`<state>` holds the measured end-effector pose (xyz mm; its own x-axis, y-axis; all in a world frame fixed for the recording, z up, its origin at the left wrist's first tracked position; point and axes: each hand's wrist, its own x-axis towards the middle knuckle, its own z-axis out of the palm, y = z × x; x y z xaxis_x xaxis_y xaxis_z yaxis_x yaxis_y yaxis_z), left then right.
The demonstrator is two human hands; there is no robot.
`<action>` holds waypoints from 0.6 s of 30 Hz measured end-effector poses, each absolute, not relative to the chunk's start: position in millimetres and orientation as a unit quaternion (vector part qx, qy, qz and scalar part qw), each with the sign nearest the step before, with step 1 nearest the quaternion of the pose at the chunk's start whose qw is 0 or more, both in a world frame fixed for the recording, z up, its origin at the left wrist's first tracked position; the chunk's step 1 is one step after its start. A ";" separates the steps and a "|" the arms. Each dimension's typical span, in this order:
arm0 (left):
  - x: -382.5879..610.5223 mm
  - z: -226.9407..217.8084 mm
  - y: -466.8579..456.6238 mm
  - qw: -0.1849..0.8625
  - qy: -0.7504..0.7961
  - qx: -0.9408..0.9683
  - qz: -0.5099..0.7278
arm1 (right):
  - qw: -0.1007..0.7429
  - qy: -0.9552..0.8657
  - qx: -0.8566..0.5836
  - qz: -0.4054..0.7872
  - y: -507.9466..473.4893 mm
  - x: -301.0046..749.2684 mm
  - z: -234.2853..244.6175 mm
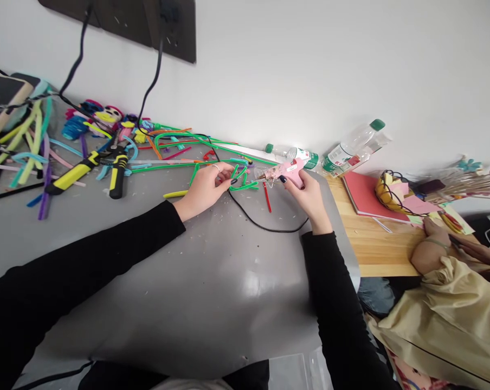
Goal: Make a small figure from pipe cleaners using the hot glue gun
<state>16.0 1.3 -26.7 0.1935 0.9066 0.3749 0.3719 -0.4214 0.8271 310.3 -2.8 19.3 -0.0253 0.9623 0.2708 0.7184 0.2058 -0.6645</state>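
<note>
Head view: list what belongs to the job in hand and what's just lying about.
Apparently in use:
- pink glue gun, in the right hand
- bent green pipe cleaner, at the fingertips of the left hand

Seemingly just lying about:
- yellow-and-black-handled pliers
- purple pipe cleaner
- green-capped plastic bottles

Room across near tabletop; cable loop, pliers, bottles obstruct beyond.

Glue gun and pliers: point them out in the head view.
Glue gun [294,173], head view: on its pink body.
Pliers [118,172], head view: on a yellow-and-black handle.
</note>
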 end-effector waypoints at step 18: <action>17.6 -26.1 1.0 0.255 0.450 0.741 0.429 | 0.396 -0.705 -0.576 0.122 -11.9 280.4 18.5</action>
